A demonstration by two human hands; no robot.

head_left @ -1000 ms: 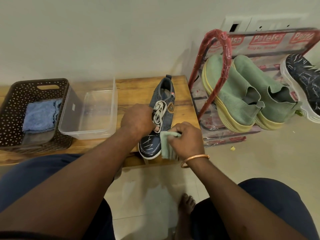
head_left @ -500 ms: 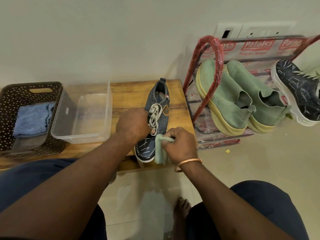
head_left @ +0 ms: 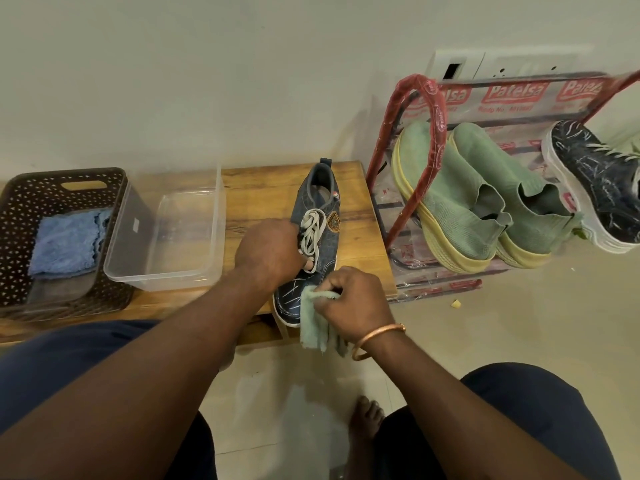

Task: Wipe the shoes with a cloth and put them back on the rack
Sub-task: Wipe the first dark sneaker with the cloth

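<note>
Pinching the green cloth at its top edge, the fingers of the right hand are curling tight and pressing it onto the near toe of the denim shoe. The cloth's loose end is hanging off the tabletop edge toward the floor.

The left hand is clamping over the midfoot from the left, with its fingers wrapping across the laces and one fingertip showing beneath them. It looks to be bracing the shoe, not lifting it.

The shoe is lying sole-down, its long axis running straight away from the person. The toe is overhanging the near tabletop edge and the heel is pointing at the wall, so the rest of the upper is lying ahead of the right fingers along that axis. My guess is the next stroke will be running toe to heel up the right flank, the side nearest the right hand.

The rack is standing on the floor just right of the tabletop. It is carrying two green slip-on shoes and a dark streaked shoe, likely the mate, so the put-back will be going rightward.

Further left on the tabletop, a clear tub is sitting beside a brown basket, which is holding a blue cloth.
</note>
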